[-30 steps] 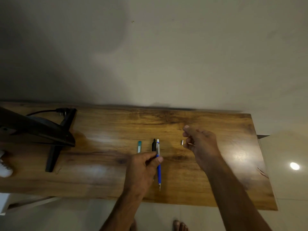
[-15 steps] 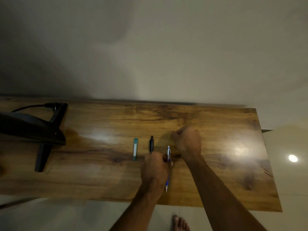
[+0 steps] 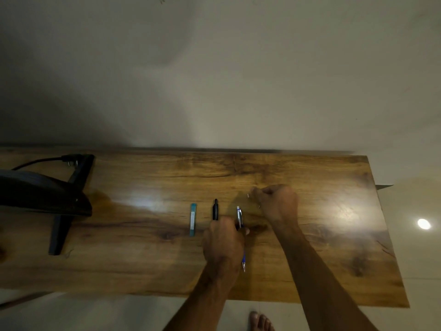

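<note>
Pencil (image 3: 239, 217) runs near-to-far, tip toward the person, gripped by left hand (image 3: 224, 240); right hand (image 3: 278, 201) curled, contents unclear.

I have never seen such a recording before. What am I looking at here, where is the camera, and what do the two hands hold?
There is no machine here: a person works with two bare hands. The single picture comes from a camera worn on the person's head. It looks forward and down, so both arms enter from the bottom edge. On the wooden table lie a teal case and a black pen. A dark stand is at the left. The left hand holds a blue pen, with its tip pointing toward the person. The right hand is curled and seems to pinch a tiny pale piece, which is too blurred to name.
</note>
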